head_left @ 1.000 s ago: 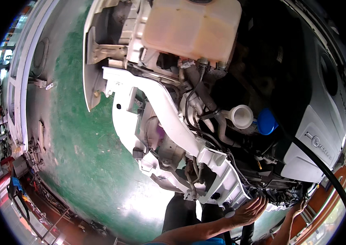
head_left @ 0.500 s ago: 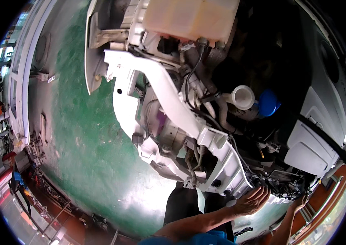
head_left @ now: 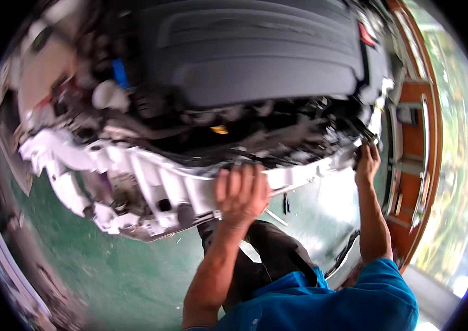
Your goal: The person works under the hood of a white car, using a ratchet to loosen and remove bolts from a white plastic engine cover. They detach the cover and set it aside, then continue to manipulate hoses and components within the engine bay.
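In front of me a white front frame (head_left: 195, 193) of a car runs across the engine bay. My left hand (head_left: 242, 193) lies on its middle with the fingers stretched over the top edge, holding nothing that I can see. My right hand (head_left: 367, 163) is up at the frame's right end, fingers closed by a dark, thin part I cannot make out. Behind the frame sits a large grey engine cover (head_left: 267, 60). Dark hoses and wiring, blurred by motion, lie between cover and frame, with a yellow piece (head_left: 219, 130) among them.
At the left are a white filler neck (head_left: 110, 96), a blue cap (head_left: 120, 73) and a pale tank (head_left: 46, 77). Dark-handled pliers (head_left: 286, 204) lie on the green floor (head_left: 118, 276) below the frame. Red-brown cabinets (head_left: 415, 143) stand at the right.
My view has swung right, bringing the whole engine cover and both arms into sight. The left hand now lies on the frame's middle; the right hand stays at the frame's right end.
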The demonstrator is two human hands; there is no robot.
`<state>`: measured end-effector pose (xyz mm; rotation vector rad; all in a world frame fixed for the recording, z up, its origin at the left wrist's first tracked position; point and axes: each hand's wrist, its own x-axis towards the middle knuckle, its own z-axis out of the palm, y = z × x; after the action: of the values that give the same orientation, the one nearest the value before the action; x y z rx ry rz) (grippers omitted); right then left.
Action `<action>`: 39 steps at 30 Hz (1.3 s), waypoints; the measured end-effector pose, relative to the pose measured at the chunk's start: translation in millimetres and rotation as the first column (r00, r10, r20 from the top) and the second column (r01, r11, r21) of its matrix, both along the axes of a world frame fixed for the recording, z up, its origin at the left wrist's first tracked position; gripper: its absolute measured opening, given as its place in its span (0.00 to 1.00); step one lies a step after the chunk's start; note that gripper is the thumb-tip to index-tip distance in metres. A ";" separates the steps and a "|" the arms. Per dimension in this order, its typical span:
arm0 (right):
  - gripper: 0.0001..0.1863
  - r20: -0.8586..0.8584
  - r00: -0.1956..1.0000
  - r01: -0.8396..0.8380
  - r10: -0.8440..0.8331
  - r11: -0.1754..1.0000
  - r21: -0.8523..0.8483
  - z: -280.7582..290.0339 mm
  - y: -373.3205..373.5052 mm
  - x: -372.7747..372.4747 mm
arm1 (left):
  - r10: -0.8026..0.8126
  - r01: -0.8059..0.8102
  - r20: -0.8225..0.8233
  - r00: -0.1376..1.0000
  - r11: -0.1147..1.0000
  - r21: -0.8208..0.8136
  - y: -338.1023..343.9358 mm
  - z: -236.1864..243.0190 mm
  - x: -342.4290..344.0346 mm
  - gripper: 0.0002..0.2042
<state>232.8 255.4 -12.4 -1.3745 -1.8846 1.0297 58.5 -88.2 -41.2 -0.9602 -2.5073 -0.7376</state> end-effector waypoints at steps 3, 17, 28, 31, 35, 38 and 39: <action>0.11 -0.093 0.995 -0.051 0.046 0.997 -0.055 30.1 -36.9 23.5 | -0.005 0.007 0.046 0.999 0.998 -0.057 5.7 4.9 3.6 0.12; 0.11 0.389 0.921 0.361 0.018 0.338 -0.869 -211.7 -184.5 272.4 | -0.094 0.050 -0.234 0.968 0.981 -0.186 10.9 1.1 11.7 0.13; 0.16 0.507 0.837 0.197 0.205 0.751 -0.630 -466.3 -247.0 310.0 | -0.018 -0.030 -0.177 0.984 0.964 -0.262 4.8 -11.7 14.5 0.20; 0.13 0.537 0.793 0.172 0.289 0.739 -0.651 -481.1 -230.9 294.8 | 0.009 -0.053 -0.188 0.982 0.971 -0.233 -1.5 -12.7 11.7 0.23; 0.21 0.614 0.700 0.190 0.365 0.734 -0.652 -500.2 -219.4 309.5 | 0.000 -0.036 -0.155 0.988 0.973 -0.230 -1.5 -17.8 12.8 0.24; 0.22 0.593 0.754 0.160 0.283 0.797 -0.583 -492.4 -228.8 324.0 | -0.002 -0.028 -0.133 0.991 0.974 -0.227 -8.1 -20.3 5.9 0.23; 0.21 0.626 0.734 0.159 0.263 0.830 -0.535 -489.9 -233.4 331.4 | -0.020 -0.011 -0.122 0.992 0.970 -0.244 -7.9 -19.6 4.8 0.23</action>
<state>564.2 22.1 -502.3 -2.3177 -2.2255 1.2919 63.3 -96.1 -60.8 -1.0578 -2.5259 -0.3619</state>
